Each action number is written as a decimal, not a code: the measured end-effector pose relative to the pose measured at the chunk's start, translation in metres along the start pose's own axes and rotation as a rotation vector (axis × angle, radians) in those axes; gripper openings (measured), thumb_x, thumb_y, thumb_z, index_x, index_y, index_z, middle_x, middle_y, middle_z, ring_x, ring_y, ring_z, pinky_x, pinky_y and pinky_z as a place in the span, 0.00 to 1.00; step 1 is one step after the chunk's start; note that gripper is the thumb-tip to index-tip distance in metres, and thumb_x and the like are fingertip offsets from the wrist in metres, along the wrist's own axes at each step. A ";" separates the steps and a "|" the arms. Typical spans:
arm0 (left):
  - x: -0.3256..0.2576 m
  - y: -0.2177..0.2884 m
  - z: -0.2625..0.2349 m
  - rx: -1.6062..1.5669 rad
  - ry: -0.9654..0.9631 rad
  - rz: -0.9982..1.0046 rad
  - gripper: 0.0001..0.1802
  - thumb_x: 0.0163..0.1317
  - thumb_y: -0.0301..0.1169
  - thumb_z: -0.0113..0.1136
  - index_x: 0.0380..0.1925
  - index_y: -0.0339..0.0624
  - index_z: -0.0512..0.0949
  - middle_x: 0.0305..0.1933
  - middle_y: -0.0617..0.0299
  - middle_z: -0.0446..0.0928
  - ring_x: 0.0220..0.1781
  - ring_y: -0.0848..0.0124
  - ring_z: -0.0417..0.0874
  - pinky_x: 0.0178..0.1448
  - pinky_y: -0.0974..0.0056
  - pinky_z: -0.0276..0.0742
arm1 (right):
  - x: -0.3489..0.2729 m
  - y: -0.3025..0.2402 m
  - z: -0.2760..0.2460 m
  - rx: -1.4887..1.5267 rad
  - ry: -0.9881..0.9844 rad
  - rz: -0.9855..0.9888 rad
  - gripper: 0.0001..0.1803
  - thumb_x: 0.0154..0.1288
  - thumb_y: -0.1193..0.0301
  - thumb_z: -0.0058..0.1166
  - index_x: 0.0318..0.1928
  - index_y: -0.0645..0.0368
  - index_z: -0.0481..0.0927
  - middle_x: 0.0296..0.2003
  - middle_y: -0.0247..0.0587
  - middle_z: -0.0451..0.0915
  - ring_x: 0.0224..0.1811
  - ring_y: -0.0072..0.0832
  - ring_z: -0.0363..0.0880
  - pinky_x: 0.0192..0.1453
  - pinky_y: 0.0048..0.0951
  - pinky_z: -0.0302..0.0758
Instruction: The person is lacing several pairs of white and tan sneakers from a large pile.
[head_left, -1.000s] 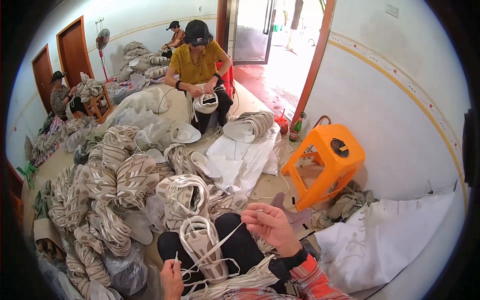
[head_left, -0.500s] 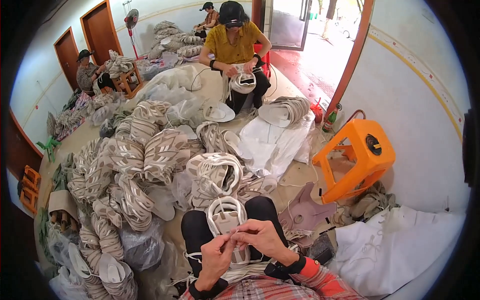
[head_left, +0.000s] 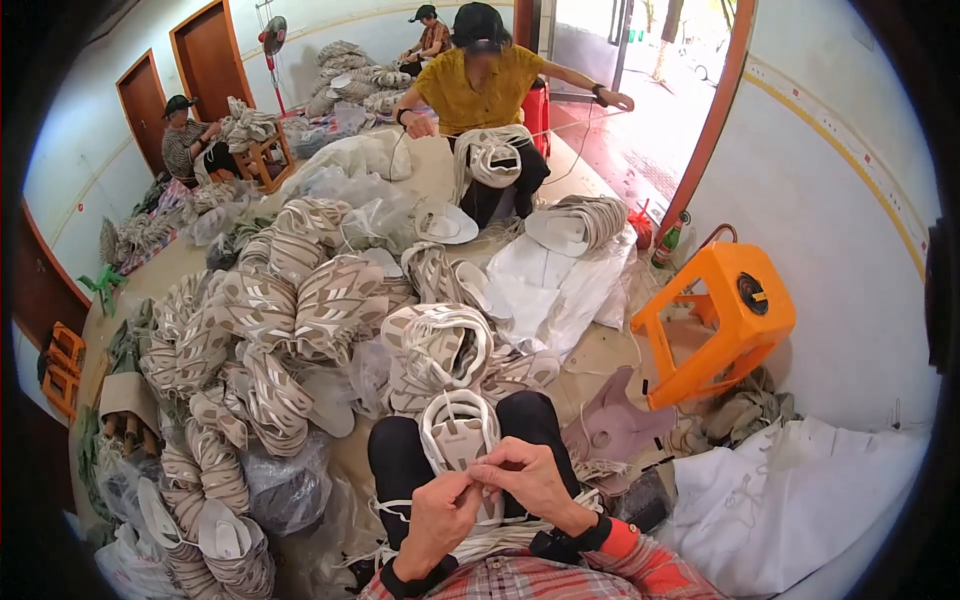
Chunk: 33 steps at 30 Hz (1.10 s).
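A beige and white shoe upper (head_left: 458,440) rests on my lap between my dark-trousered knees, its opening turned away from me. Over its near end my left hand (head_left: 440,515) and my right hand (head_left: 533,482) meet with fingertips pinched together. Between them is what looks like the thin end of a white shoelace, mostly hidden by the fingers. Loose white laces (head_left: 500,542) lie across my lap. Just beyond my knees sits a stack of similar shoe uppers (head_left: 437,345).
Large heaps of shoe uppers (head_left: 255,310) spread to the left among plastic bags (head_left: 285,490). An orange stool (head_left: 715,320) stands at right, near white cloth (head_left: 790,500). Opposite me a co-worker in a yellow shirt (head_left: 480,95) sits by a doorway. Two other people sit farther back.
My pinched hands stay close together over the shoe upper, shifting only slightly. The co-worker opposite has spread both arms wide, drawing out a lace. The whole view has shifted a little.
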<state>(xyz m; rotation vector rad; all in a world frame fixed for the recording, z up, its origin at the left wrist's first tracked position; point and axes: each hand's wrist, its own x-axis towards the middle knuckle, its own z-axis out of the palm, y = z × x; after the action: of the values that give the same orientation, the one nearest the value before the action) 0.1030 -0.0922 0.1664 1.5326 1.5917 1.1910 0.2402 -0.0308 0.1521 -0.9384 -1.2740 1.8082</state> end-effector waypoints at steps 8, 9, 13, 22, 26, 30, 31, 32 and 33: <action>-0.019 0.017 -0.019 0.527 0.179 0.550 0.15 0.45 0.21 0.58 0.37 0.42 0.79 0.30 0.63 0.75 0.33 0.62 0.76 0.37 0.60 0.70 | 0.030 -0.108 -0.013 -0.318 -0.041 -0.084 0.07 0.63 0.71 0.52 0.32 0.63 0.74 0.19 0.38 0.76 0.18 0.24 0.76 0.21 0.23 0.75; -0.030 0.018 -0.026 0.460 0.176 0.620 0.15 0.44 0.21 0.58 0.36 0.42 0.79 0.30 0.64 0.75 0.33 0.63 0.75 0.37 0.61 0.70 | 0.030 -0.166 -0.010 -0.307 -0.107 -0.156 0.12 0.62 0.65 0.51 0.32 0.63 0.76 0.23 0.39 0.79 0.19 0.22 0.78 0.22 0.22 0.74; -0.061 -0.032 0.001 0.459 -0.510 0.574 0.15 0.44 0.25 0.58 0.36 0.41 0.75 0.33 0.62 0.75 0.34 0.65 0.74 0.41 0.64 0.70 | 0.007 -0.281 -0.045 -0.847 0.028 -0.425 0.23 0.67 0.54 0.39 0.48 0.61 0.72 0.29 0.43 0.80 0.29 0.24 0.80 0.29 0.24 0.76; -0.077 -0.090 0.031 0.389 -0.213 0.449 0.11 0.50 0.24 0.55 0.36 0.37 0.73 0.32 0.56 0.75 0.37 0.60 0.77 0.42 0.61 0.73 | -0.077 -0.299 -0.117 -0.855 0.278 -0.561 0.20 0.67 0.57 0.40 0.47 0.61 0.73 0.33 0.41 0.79 0.33 0.25 0.79 0.33 0.24 0.75; -0.054 -0.065 0.019 -0.158 -0.051 -0.184 0.07 0.54 0.22 0.55 0.34 0.34 0.74 0.31 0.50 0.74 0.32 0.55 0.78 0.36 0.58 0.75 | -0.110 -0.302 -0.148 -0.853 0.369 -0.608 0.19 0.67 0.58 0.41 0.47 0.60 0.73 0.35 0.41 0.78 0.35 0.25 0.78 0.36 0.25 0.74; -0.038 -0.076 0.012 0.262 -0.098 0.350 0.06 0.55 0.22 0.54 0.33 0.35 0.75 0.30 0.49 0.74 0.32 0.52 0.77 0.36 0.57 0.75 | -0.125 -0.306 -0.180 -0.845 0.425 -0.660 0.18 0.67 0.60 0.41 0.47 0.60 0.73 0.37 0.40 0.78 0.37 0.25 0.78 0.38 0.25 0.74; -0.035 -0.069 0.004 0.253 -0.104 0.351 0.06 0.55 0.22 0.53 0.34 0.35 0.75 0.29 0.49 0.74 0.32 0.51 0.77 0.36 0.57 0.74 | -0.127 -0.304 -0.187 -0.839 0.437 -0.666 0.18 0.67 0.60 0.41 0.47 0.60 0.73 0.38 0.40 0.78 0.37 0.25 0.78 0.38 0.25 0.74; -0.028 -0.051 -0.009 0.241 -0.122 0.357 0.06 0.55 0.22 0.52 0.34 0.36 0.75 0.29 0.49 0.73 0.32 0.50 0.76 0.36 0.57 0.74 | -0.131 -0.300 -0.197 -0.834 0.462 -0.668 0.17 0.67 0.60 0.42 0.47 0.60 0.73 0.38 0.40 0.77 0.37 0.25 0.77 0.39 0.25 0.74; -0.024 -0.019 -0.029 0.224 -0.159 0.328 0.07 0.57 0.23 0.51 0.36 0.36 0.75 0.27 0.52 0.75 0.30 0.58 0.79 0.33 0.60 0.75 | -0.136 -0.295 -0.208 -0.834 0.495 -0.659 0.17 0.67 0.61 0.42 0.47 0.60 0.73 0.39 0.40 0.77 0.38 0.25 0.77 0.39 0.25 0.74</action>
<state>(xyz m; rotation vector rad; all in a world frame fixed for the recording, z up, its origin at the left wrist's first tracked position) 0.0718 -0.1194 0.1575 2.0409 1.4442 1.0502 0.5286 0.0143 0.4042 -1.1060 -1.7409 0.4679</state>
